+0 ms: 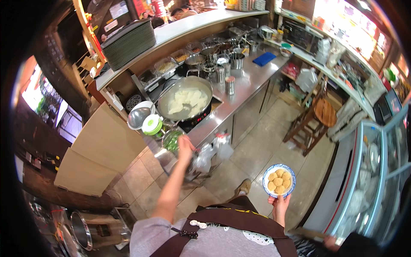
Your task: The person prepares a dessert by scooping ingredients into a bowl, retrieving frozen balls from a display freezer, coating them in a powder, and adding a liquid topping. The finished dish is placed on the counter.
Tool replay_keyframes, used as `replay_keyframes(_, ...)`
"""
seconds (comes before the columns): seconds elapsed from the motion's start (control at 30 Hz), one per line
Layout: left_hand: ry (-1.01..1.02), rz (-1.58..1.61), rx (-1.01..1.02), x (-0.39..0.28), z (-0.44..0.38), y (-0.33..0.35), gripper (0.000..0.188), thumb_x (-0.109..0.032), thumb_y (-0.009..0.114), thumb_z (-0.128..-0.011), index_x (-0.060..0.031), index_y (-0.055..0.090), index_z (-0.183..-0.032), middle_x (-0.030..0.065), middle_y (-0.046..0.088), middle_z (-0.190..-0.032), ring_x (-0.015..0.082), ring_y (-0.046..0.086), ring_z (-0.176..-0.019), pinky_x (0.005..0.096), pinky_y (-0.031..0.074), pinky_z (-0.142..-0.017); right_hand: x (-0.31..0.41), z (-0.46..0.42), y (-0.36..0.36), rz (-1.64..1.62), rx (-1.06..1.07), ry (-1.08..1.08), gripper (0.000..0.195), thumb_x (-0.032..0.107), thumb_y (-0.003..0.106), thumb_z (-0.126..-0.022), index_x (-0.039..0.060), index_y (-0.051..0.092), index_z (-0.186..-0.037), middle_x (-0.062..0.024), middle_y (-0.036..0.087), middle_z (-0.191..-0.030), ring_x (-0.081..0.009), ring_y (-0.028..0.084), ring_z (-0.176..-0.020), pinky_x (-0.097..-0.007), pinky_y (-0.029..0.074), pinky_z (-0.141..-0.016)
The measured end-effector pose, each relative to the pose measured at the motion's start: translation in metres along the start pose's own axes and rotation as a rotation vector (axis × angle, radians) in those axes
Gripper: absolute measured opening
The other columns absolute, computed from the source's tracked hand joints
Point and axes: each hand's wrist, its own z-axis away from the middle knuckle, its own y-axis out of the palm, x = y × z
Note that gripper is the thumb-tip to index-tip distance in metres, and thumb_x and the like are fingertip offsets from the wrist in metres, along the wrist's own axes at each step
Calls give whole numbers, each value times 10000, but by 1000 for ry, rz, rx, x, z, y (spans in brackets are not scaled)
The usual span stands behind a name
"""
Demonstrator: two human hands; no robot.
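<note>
My right hand (pixel 280 205) holds a blue-and-white patterned plate (pixel 265 189) by its near rim, away from the counter. Several round, tan, coated balls (pixel 278 181) lie on it. My left hand (pixel 185 148) reaches to the right edge of a metal bowl of chopped greens (pixel 172 140) at the counter's near corner; its fingers are partly hidden, so whether they grip anything is unclear. Just beyond that bowl stands a white-and-green lidded container (pixel 152 124). A wide metal pan (pixel 163 110) on a cooker contains pale dumplings (pixel 189 100) in cloudy liquid.
A metal strainer (pixel 138 117) rests beside the pan. Plastic bags (pixel 205 157) hang at the steel counter's (pixel 245 85) front edge. Metal pots (pixel 237 61) line its back. A wooden stool (pixel 325 112) and a glass-topped display freezer (pixel 359 180) stand to the right, near another person's sleeve (pixel 359 245).
</note>
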Motion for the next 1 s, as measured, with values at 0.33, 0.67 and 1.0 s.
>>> replay_keyframes(0.33, 627, -569, -667, -201, -391, -4, 202, -196, 524, -789, -22, 545, -890, 63, 547, -784, 158, 507, -729, 266, 423, -647, 110, -248, 67, -14, 82, 27, 450, 31, 365, -787, 108, 210, -1203, -151, 539, -714, -196, 538, -457, -267, 452, -371)
replay_keyframes(0.67, 510, -1553, -664, -228, -585, -21, 529, -401, 518, -749, 19, 478, -1069, 191, 531, -991, 290, 521, -902, 355, 394, -800, 158, -449, 200, 19, 333, 100, 381, 80, 399, -803, 109, 266, -1158, -154, 559, -688, -196, 557, -478, -262, 471, -395)
replay_keyframes(1.0, 382, -1890, -512, -197, -638, -42, 245, -265, 421, -829, -25, 472, -832, 172, 483, -884, 368, 494, -817, 439, 418, -652, 159, -581, 331, 125, 461, 257, 328, 60, 393, -770, 87, 291, -1081, -168, 553, -689, -219, 555, -523, -305, 470, -450)
